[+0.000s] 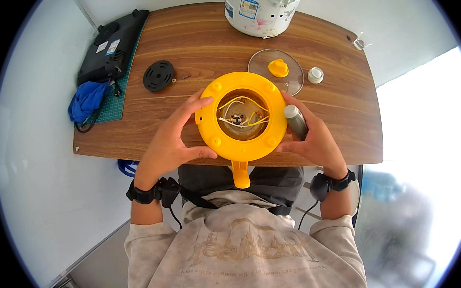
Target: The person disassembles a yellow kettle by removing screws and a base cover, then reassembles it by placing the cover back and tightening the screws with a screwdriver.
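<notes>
A yellow electric pot (pixel 207 125) is turned base up at the table's front edge. Its underside is uncovered: white and yellow wires (pixel 246 124) run around the metal bottom. The pot's yellow handle (pixel 240 175) points toward me. My left hand (pixel 174 133) grips the left of the rim, fingers at the upper side and thumb below. On the opposite side, my right hand (pixel 313 138) holds the rim likewise. A grey cylinder with a white end (pixel 297 124) lies in the curve of my right hand; whether that hand grips it, I cannot tell.
A black slotted round cover (pixel 158 76) lies beyond my left hand, with a small screw (pixel 187 76) beside it. A glass lid (pixel 258 65) and a small white round part (pixel 315 75) are at right. Behind stand a white rice cooker (pixel 261 14) and a black appliance (pixel 103 54) on a green mat (pixel 115 109).
</notes>
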`<state>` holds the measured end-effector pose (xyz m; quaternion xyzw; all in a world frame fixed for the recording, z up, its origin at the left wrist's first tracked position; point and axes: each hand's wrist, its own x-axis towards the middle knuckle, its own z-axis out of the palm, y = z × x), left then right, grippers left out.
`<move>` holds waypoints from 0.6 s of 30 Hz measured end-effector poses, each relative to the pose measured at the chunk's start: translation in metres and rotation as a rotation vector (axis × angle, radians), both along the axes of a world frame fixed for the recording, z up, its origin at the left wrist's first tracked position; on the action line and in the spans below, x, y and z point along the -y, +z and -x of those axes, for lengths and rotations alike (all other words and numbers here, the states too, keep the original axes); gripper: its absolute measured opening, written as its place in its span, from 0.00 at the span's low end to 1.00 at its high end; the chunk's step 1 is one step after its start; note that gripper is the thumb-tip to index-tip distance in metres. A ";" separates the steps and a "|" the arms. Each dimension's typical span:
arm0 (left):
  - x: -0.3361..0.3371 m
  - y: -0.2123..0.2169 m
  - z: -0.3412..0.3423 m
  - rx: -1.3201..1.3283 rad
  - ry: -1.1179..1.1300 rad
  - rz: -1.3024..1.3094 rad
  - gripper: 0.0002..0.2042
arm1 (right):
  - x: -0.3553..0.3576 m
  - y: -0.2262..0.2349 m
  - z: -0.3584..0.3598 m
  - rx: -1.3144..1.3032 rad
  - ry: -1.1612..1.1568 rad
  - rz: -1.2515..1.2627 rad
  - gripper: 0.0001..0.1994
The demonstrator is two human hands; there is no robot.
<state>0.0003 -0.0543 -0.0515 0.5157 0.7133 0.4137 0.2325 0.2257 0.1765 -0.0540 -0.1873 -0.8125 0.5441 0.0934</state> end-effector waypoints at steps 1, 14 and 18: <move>0.001 0.001 0.000 0.011 0.003 -0.008 0.46 | 0.001 0.002 0.000 -0.010 -0.002 -0.006 0.52; 0.005 0.021 -0.003 -0.081 0.000 -0.043 0.48 | 0.004 0.023 -0.004 -0.012 -0.017 -0.040 0.53; 0.004 0.016 -0.003 -0.073 0.006 -0.051 0.47 | 0.001 0.015 -0.003 -0.050 0.000 -0.016 0.53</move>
